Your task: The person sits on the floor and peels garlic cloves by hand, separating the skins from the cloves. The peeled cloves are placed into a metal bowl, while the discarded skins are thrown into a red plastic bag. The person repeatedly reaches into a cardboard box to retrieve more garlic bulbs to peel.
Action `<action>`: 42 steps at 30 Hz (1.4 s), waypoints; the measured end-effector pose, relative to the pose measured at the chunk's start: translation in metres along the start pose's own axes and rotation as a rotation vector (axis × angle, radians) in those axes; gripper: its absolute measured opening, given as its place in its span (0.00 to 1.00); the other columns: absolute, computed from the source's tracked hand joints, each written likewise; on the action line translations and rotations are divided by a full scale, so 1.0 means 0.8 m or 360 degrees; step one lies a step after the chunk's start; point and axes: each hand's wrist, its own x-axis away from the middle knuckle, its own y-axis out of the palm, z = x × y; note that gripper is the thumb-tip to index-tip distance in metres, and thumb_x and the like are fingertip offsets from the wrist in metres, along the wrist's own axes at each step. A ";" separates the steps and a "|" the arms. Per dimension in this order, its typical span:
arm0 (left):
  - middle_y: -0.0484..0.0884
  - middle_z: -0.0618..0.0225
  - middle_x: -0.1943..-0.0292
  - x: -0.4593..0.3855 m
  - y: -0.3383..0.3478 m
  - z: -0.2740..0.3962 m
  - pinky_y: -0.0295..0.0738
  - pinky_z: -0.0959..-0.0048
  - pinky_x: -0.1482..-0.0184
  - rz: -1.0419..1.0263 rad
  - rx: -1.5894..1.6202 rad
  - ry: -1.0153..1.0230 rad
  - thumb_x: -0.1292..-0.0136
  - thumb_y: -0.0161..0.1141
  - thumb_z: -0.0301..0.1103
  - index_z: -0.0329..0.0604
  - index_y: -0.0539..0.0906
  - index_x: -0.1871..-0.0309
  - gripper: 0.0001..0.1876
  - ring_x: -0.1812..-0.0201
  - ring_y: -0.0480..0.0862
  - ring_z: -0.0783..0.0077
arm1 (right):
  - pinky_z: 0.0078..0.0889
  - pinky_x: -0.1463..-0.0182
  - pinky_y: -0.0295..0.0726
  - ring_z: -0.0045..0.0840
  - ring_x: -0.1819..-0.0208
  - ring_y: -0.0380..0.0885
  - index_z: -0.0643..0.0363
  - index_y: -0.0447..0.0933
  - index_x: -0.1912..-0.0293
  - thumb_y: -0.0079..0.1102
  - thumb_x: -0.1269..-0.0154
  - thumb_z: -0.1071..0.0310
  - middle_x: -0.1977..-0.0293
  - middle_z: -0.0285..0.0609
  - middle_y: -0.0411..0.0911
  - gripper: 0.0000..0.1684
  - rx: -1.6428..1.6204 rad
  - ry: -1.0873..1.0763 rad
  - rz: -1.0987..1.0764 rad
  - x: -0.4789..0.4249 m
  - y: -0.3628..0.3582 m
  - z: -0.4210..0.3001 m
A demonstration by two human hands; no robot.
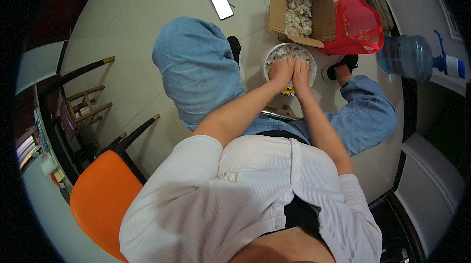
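Observation:
A round white bucket stands on the floor between my knees, with pale garlic cloves and papery skins inside. My left hand reaches over its near rim, fingers bent down toward the garlic. Close beside it, my right hand is also inside the rim, and the two hands meet at the fingers. Whether a clove is between the fingertips cannot be made out. Just beyond the bucket, an open cardboard box holds many whole garlic bulbs.
A red bag leans beside the box, near a large blue water bottle lying on its side. On the tiled floor lies a phone with a bright screen. An orange chair and a small wooden stool are at left.

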 end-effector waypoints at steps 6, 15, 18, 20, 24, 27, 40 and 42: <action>0.76 0.40 0.74 0.002 0.002 0.007 0.68 0.57 0.60 -0.0071 0.0102 -0.0072 0.42 0.36 0.48 0.27 0.78 0.74 0.28 0.67 0.76 0.44 | 0.36 0.68 0.65 0.33 0.72 0.68 0.61 0.65 0.60 0.36 0.36 0.54 0.73 0.44 0.69 0.19 -0.0457 0.0220 0.0100 0.001 0.013 0.059; 0.70 0.65 0.83 -0.010 0.005 -0.009 0.60 0.68 0.76 -0.0345 0.0538 -0.0059 0.42 0.42 0.49 0.33 0.71 0.79 0.24 0.82 0.65 0.72 | 0.15 0.87 0.46 0.12 0.88 0.48 0.52 0.59 0.71 0.40 0.36 0.55 0.86 0.29 0.53 0.13 -0.1710 0.1126 -0.0248 -0.005 -0.031 0.011; 0.73 0.63 0.78 -0.022 0.017 -0.027 0.62 0.68 0.72 -0.0408 0.0447 0.0133 0.41 0.41 0.49 0.34 0.74 0.75 0.23 0.77 0.69 0.71 | 0.15 0.86 0.48 0.12 0.87 0.49 0.53 0.60 0.70 0.40 0.36 0.52 0.86 0.29 0.53 0.15 -0.1671 0.1070 -0.0293 -0.006 -0.039 0.019; 0.74 0.60 0.68 -0.039 0.039 -0.051 0.63 0.67 0.64 -0.0185 0.0350 0.0416 0.41 0.42 0.49 0.35 0.77 0.70 0.22 0.67 0.71 0.66 | 0.15 0.85 0.50 0.12 0.87 0.50 0.53 0.60 0.69 0.40 0.36 0.51 0.85 0.29 0.54 0.15 -0.1618 0.1053 -0.0286 -0.006 -0.040 0.016; 0.70 0.56 0.49 -0.040 0.065 -0.052 0.56 0.64 0.47 0.0251 0.0139 0.0676 0.42 0.43 0.48 0.41 0.78 0.59 0.21 0.47 0.66 0.56 | 0.15 0.82 0.54 0.13 0.85 0.53 0.53 0.62 0.68 0.40 0.36 0.51 0.83 0.30 0.58 0.16 -0.1482 0.1049 -0.0196 -0.005 -0.041 0.020; 0.72 0.57 0.53 -0.041 0.039 -0.028 0.58 0.65 0.48 -0.0013 0.0309 0.0378 0.41 0.44 0.46 0.43 0.75 0.54 0.20 0.51 0.68 0.56 | 0.15 0.80 0.58 0.13 0.83 0.56 0.54 0.63 0.68 0.42 0.37 0.51 0.81 0.30 0.61 0.16 -0.1254 0.1017 -0.0182 -0.006 -0.040 0.016; 0.75 0.62 0.68 -0.028 0.027 -0.024 0.71 0.68 0.62 -0.0463 0.1738 -0.0164 0.37 0.40 0.32 0.37 0.69 0.53 0.13 0.68 0.76 0.67 | 0.19 0.74 0.66 0.16 0.79 0.63 0.59 0.68 0.62 0.46 0.38 0.54 0.78 0.33 0.66 0.17 -0.1128 0.0850 0.0079 -0.002 -0.020 0.012; 0.75 0.60 0.62 -0.010 0.021 -0.006 0.70 0.67 0.58 -0.0647 0.2019 -0.0524 0.37 0.39 0.35 0.38 0.69 0.53 0.14 0.61 0.75 0.65 | 0.23 0.70 0.69 0.21 0.76 0.67 0.61 0.69 0.62 0.46 0.38 0.55 0.75 0.36 0.69 0.17 -0.0723 0.0323 0.0219 0.003 0.016 0.015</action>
